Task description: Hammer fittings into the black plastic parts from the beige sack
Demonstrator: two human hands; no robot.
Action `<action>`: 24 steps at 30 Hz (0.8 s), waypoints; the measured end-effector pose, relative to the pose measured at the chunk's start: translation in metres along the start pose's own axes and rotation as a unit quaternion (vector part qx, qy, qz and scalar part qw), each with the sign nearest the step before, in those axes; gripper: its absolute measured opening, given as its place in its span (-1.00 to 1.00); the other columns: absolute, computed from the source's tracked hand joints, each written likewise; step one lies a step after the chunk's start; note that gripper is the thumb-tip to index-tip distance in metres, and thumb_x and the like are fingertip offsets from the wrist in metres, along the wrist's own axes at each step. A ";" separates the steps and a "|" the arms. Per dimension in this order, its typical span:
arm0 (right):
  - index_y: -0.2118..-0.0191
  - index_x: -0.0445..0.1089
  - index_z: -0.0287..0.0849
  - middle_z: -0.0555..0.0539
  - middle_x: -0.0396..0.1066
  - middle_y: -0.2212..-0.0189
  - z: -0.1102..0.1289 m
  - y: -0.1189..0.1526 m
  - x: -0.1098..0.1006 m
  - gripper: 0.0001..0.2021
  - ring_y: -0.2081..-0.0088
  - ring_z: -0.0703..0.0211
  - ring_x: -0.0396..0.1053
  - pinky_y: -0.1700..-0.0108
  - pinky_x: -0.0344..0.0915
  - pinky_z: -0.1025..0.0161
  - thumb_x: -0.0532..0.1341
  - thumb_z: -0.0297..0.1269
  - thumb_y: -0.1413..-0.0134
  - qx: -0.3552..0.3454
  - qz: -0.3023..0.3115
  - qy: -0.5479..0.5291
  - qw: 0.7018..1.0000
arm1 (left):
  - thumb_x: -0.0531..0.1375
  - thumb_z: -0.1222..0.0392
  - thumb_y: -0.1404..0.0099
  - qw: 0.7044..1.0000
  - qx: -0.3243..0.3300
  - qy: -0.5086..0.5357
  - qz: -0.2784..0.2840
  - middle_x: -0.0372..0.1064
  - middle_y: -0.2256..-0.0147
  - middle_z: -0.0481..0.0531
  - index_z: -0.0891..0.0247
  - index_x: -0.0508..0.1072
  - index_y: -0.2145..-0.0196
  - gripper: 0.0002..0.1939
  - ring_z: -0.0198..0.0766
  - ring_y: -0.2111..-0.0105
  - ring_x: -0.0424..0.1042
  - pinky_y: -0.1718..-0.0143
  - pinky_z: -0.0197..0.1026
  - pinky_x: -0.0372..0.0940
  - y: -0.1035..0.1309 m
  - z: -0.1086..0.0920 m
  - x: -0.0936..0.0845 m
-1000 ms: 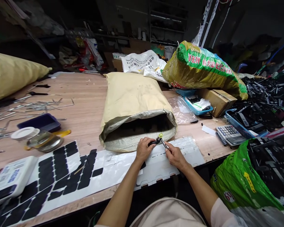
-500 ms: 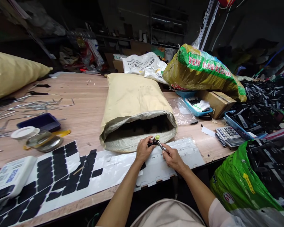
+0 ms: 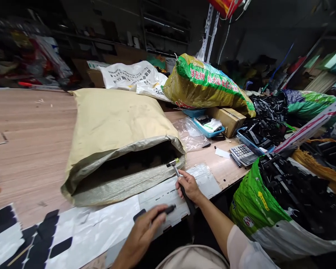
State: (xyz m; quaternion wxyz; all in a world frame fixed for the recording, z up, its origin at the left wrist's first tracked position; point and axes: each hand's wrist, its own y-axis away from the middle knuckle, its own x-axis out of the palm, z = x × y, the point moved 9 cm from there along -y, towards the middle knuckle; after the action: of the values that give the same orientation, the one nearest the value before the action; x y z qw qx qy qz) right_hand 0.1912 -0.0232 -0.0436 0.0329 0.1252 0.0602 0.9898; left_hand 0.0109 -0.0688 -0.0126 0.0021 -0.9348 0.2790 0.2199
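My right hand is closed around a small hammer with a metal shaft, a dark grip and a yellow-green face on one end of its head. The hammer head is by the mouth of a big tan sack lying on the table; dark contents show faintly inside. Lower down, my left hand, blurred by motion, pinches a short black piece whose kind I cannot make out. Below both hands lies a white sheet along the table's front edge.
At the right stands a green bag full of black parts. A calculator, a blue basket and a cardboard box sit on the table. Black stickers lie on the sheet at the left.
The view has swung right. My hands have parted: the left has come back toward my body with the black piece, while the right keeps the hammer near the sack's mouth.
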 end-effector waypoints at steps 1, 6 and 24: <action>-0.22 0.29 -0.19 0.16 0.36 0.56 -0.001 0.000 0.001 -0.44 0.74 0.39 0.23 0.76 0.13 0.48 0.20 -0.11 -0.12 0.000 0.004 0.001 1.000 | 0.09 -0.22 -0.33 0.998 -0.011 0.005 0.061 0.55 0.06 -0.04 0.00 0.56 0.06 -0.58 -0.05 0.04 0.48 -0.04 -0.18 0.35 0.015 0.001 0.019; -0.24 0.28 -0.16 0.16 0.35 0.56 -0.004 0.000 0.001 -0.44 0.73 0.40 0.24 0.73 0.13 0.48 0.19 -0.12 -0.14 0.001 0.009 0.010 1.000 | 0.04 -0.25 -0.32 0.986 -0.075 -0.025 0.146 0.57 0.06 -0.02 0.04 0.58 0.09 -0.53 -0.03 0.00 0.49 -0.08 -0.19 0.34 0.051 0.054 0.083; -0.13 0.47 -0.07 -0.10 0.56 0.24 0.053 0.022 0.013 -0.47 0.26 0.03 0.48 0.18 0.38 0.21 0.16 -0.44 0.00 -0.184 -0.033 0.564 0.804 | 0.17 -0.14 -0.23 0.957 -0.235 -0.093 0.142 0.46 -0.13 0.12 0.18 0.54 -0.09 -0.44 0.08 -0.19 0.38 -0.26 -0.01 0.22 0.050 0.145 0.105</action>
State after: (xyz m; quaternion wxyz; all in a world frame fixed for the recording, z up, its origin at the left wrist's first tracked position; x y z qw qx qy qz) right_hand 0.1905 -0.0380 0.0130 0.0483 -0.4660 -0.1113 0.8765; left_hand 0.0040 -0.1480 -0.1807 -0.2230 -0.8353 0.3477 0.3629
